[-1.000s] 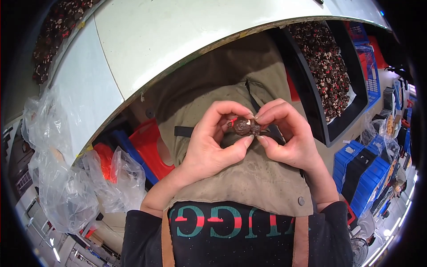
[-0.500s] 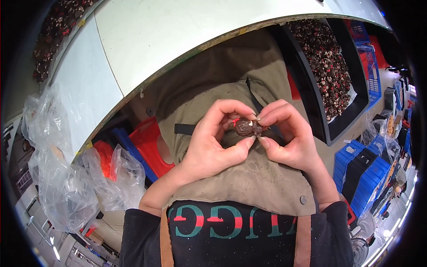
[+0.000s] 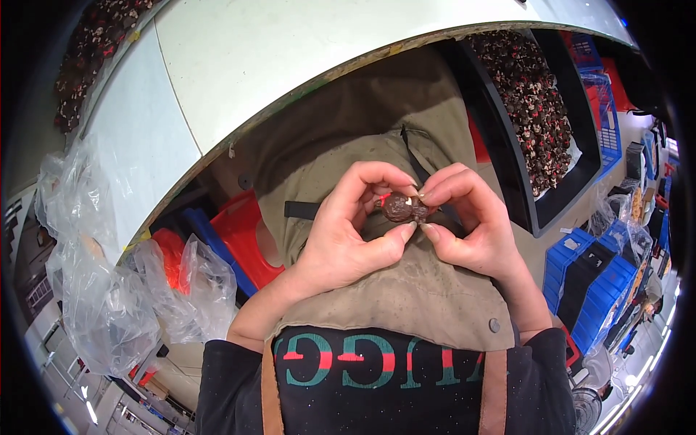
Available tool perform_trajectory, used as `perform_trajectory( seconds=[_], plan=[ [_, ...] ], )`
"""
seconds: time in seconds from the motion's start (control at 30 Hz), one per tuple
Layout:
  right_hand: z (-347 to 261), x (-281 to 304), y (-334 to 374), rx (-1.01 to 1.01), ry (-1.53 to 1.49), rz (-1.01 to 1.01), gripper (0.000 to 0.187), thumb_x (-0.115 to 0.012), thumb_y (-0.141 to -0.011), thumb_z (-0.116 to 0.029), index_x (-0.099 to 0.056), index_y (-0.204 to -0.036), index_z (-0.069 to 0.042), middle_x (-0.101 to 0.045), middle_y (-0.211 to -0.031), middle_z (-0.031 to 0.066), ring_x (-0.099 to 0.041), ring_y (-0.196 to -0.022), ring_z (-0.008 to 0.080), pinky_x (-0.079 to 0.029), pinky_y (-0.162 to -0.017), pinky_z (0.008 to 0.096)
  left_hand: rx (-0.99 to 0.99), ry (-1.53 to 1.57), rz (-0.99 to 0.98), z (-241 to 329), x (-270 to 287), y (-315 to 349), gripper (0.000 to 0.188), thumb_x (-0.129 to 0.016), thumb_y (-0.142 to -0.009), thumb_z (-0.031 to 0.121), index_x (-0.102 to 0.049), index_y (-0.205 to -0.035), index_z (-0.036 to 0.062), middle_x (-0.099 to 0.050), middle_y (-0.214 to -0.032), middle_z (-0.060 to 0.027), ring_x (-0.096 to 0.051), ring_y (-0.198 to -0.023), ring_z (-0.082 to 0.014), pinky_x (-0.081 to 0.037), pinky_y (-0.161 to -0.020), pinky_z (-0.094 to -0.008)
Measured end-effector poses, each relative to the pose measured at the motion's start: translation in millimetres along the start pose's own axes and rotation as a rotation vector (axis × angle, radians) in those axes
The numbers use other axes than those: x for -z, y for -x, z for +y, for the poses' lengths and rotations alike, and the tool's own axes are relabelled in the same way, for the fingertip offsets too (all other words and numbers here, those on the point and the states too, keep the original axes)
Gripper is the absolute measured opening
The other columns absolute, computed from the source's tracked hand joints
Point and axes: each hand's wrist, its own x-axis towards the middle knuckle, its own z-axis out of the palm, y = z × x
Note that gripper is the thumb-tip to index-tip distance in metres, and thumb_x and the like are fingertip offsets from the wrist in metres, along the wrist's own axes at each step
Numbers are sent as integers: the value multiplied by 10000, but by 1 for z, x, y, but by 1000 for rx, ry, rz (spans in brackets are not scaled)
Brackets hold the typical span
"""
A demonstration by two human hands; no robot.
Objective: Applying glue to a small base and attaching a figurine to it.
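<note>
Over my lap, both hands pinch a small dark brown figurine (image 3: 399, 208) with red and cream spots on it. My left hand (image 3: 355, 225) grips its left part between curled fingers and thumb. From the right, the fingertips and thumb of my right hand (image 3: 470, 217) close on the figurine's other end. The two thumbs nearly meet just below it. Parts of the figurine are hidden behind the fingers, so its full shape cannot be told. A khaki apron (image 3: 391, 297) lies beneath my hands.
A white table (image 3: 290, 58) curves across the far side. At right stands a black tray (image 3: 500, 130) full of small brown, red and cream pieces (image 3: 533, 109); a similar heap (image 3: 90, 58) lies far left. Clear plastic bags (image 3: 101, 290) hang at left, beside a red stool (image 3: 246, 239). Blue crates (image 3: 591, 283) stand at right.
Both hands keep their pinch in nearly the same spot. The figurine has turned very slightly between the fingertips.
</note>
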Motion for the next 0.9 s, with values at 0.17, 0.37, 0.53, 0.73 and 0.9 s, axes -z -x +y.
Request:
perform_trajectory(
  seconds=[0.17,0.37,0.53,0.73,0.9],
  plan=[
    [-1,5,-6,-78,-44,-46,320,-639,-698,44,-498,-982,-8,-480,-1020,112,-503,-920,163,-417,-842,277,6,7,0,0,2,-6,458,-583,-732,-87,-420,-1136,53,-492,-1057,-64,-504,-1002,-134,-415,-889,-284],
    [-13,13,-11,10,178,-43,281,-664,-700,3,-528,-946,-16,-521,-986,96,-546,-912,183,-455,-810,303,-13,-80,2,5,2,-11,411,-618,-752,12,-424,-1113,24,-482,-1075,-81,-509,-1012,-158,-409,-898,-288],
    [-15,7,-11,2,14,-55,252,-654,-736,-26,-537,-958,-3,-532,-940,79,-566,-817,142,-487,-736,263,43,-171,132,18,-7,-3,441,-550,-710,-91,-416,-1111,35,-489,-1010,-71,-509,-940,-143,-421,-856,-268],
    [-19,9,-4,37,6,-3,233,-635,-745,-62,-529,-942,3,-536,-899,76,-574,-783,132,-490,-704,255,-27,-139,103,17,-17,-5,444,-539,-701,-104,-424,-1104,42,-493,-1004,-65,-501,-925,-130,-414,-847,-255],
    [-23,12,-4,15,12,-36,235,-632,-760,-38,-525,-964,10,-538,-921,72,-576,-816,128,-490,-738,260,-56,-149,104,15,-16,-6,427,-547,-704,-92,-432,-1093,42,-498,-1001,-66,-502,-917,-130,-412,-840,-254]
  ],
)
